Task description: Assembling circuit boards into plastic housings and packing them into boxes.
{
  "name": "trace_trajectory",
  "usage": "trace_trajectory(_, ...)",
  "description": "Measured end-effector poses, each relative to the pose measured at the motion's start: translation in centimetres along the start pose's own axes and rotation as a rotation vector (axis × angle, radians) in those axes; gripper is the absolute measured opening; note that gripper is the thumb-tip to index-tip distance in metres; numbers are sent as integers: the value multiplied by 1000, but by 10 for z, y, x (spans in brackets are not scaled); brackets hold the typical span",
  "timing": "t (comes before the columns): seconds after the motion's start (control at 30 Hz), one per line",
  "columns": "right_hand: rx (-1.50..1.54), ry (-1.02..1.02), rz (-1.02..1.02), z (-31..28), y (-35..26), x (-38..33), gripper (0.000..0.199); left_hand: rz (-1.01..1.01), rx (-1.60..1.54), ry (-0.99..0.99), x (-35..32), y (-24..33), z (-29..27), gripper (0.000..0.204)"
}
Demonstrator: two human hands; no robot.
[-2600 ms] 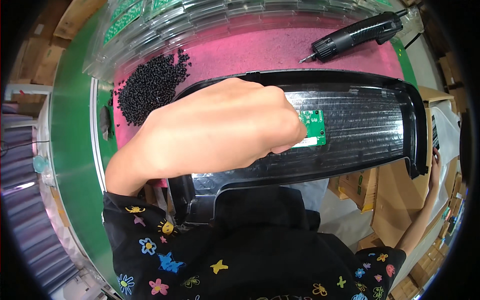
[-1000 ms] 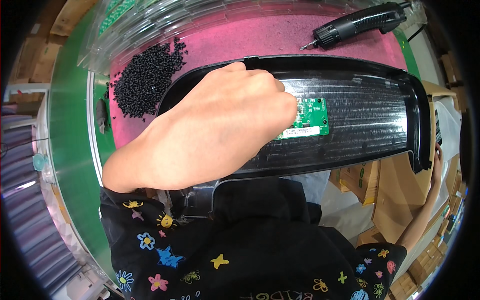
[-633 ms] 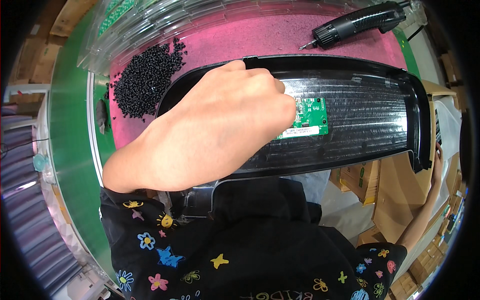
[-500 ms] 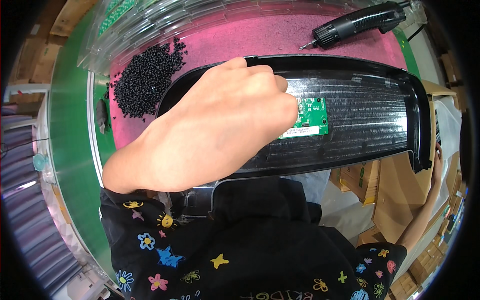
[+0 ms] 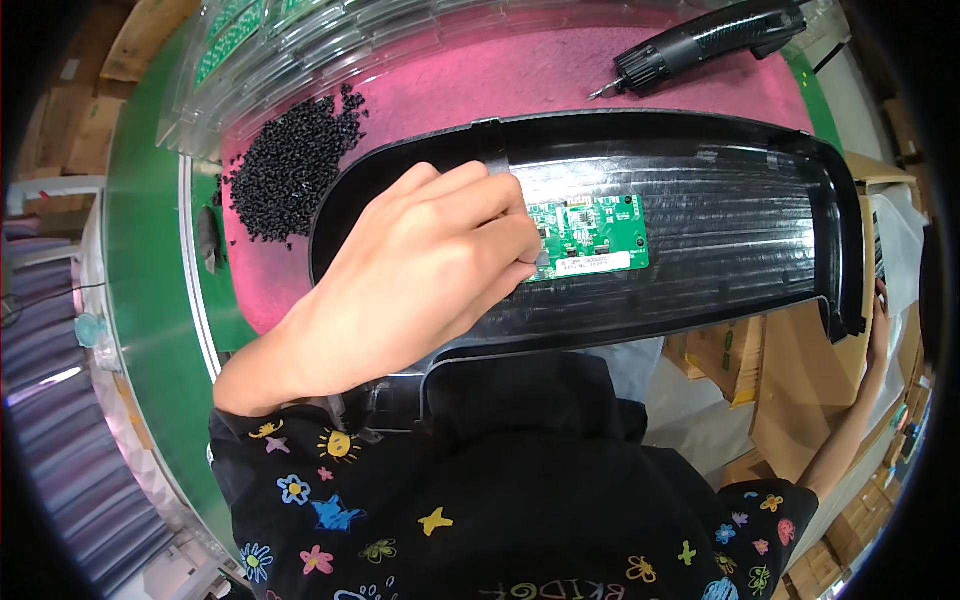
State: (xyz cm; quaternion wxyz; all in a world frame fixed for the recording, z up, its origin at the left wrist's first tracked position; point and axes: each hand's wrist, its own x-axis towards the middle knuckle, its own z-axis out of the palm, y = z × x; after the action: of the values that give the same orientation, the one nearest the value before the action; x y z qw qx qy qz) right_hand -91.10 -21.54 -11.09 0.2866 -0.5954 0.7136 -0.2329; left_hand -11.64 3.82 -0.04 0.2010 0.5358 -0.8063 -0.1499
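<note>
Centrally, a black housing (image 5: 700,220) spans the pink mat (image 5: 500,80). Over its nine-o'clock half the left hand (image 5: 420,270) lies knuckles up, forearm coming from seven o'clock, fingers curled onto the left edge of a green board (image 5: 590,235) seated inside. Far at three o'clock the right hand (image 5: 880,310) touches the housing's end; its grip cannot be told. A screwdriver (image 5: 710,40) rests at one o'clock, black pellets (image 5: 290,165) at ten.

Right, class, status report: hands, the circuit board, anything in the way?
Left hand fingertips on green board, left edge. Right hand at black panel right end. Board flat inside panel. Screwdriver and screw pile lie clear.
</note>
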Motion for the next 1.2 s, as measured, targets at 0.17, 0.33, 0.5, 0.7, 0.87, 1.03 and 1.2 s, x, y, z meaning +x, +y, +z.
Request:
trace_trajectory(0.17, 143, -79, 116, -1, -2, 1, 46, -11, -14, 25, -6, 1, -2, 22)
trace_trajectory(0.33, 67, -6, 5, 5, -4, 0, 45, -28, 5, 51, -8, 2, 0, 25)
trace_trajectory(0.5, 100, -32, 20, -7, 8, 2, 45, 17, 62, 25, -9, 1, 0, 23)
trace_trajectory(0.7, 110, -53, 73, 5, -9, -8, 45, 14, 3, 0, -8, -2, 1, 22)
trace_trajectory(0.87, 45, -3, 57, 11, -15, -8, 44, 12, 36, 9, -6, -5, -3, 21)
trace_trajectory(1.03, 43, -31, 69, 8, -12, 3, 43, 166, 350, -116, 6, 5, -10, 20)
trace_trajectory(1.2, 240, -76, 57, -14, -1, -9, 44, 258, 435, -247, 15, 16, -22, 18)
